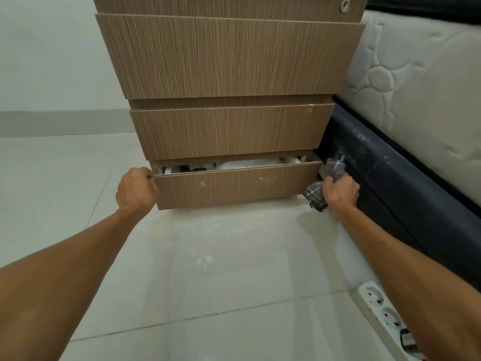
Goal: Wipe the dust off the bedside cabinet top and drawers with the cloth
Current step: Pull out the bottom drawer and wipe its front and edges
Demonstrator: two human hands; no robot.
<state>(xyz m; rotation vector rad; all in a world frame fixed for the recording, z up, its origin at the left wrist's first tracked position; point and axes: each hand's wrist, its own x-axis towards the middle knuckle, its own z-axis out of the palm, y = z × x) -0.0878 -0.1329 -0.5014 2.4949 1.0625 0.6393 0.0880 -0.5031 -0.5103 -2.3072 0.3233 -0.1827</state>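
Wood-grain bottom drawer [234,187] gripped by left hand [136,190]; right hand [341,191] clutches cloth [316,195] against bed base [390,178].

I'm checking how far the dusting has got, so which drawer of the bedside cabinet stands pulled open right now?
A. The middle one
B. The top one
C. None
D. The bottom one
D: the bottom drawer is slid out, contents showing behind its front, with the left hand gripping its top left corner.

Soft, even indoor light; faint shadow under the cabinet [229,131]. Wide-angle bending splays its sides outward. Contents inside its bottom drawer [234,187] look dim, perhaps slightly blurred.
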